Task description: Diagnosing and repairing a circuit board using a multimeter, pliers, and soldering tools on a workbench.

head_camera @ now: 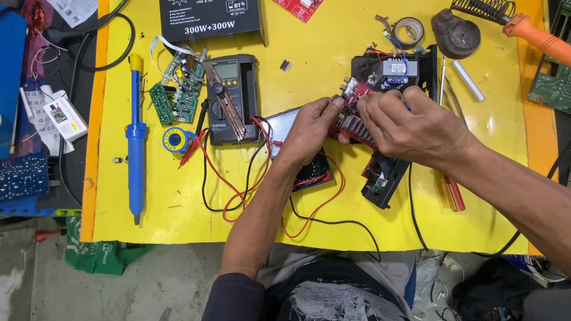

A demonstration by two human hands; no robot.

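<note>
While both hands met over the middle of the yellow bench (178, 220), the left hand (312, 128) had its grip closed on the near edge of one red circuit board (357, 122) carrying a ribbed metal heatsink; the right hand (410, 128) lay curled over the far side of the same board, though whether its fingers pinched anything could not be told; the board sat held just above the bench, in front of one black chassis (389, 74) with a single transformer inside. Left of the hands lay one black multimeter (233, 98) with a utility knife (224, 101) resting across it; its red and black leads looped toward the person. Further left were two small green boards (175, 95) side by side, one spool of solder (176, 141), and one blue desoldering pump (136, 142) with a yellow tip. Along the far edge stood one black amplifier box (208, 21), one roll of tape (409, 30), and one orange-handled soldering iron (535, 32) by its stand; one red-handled screwdriver (455, 193) lay under the right wrist.
</note>
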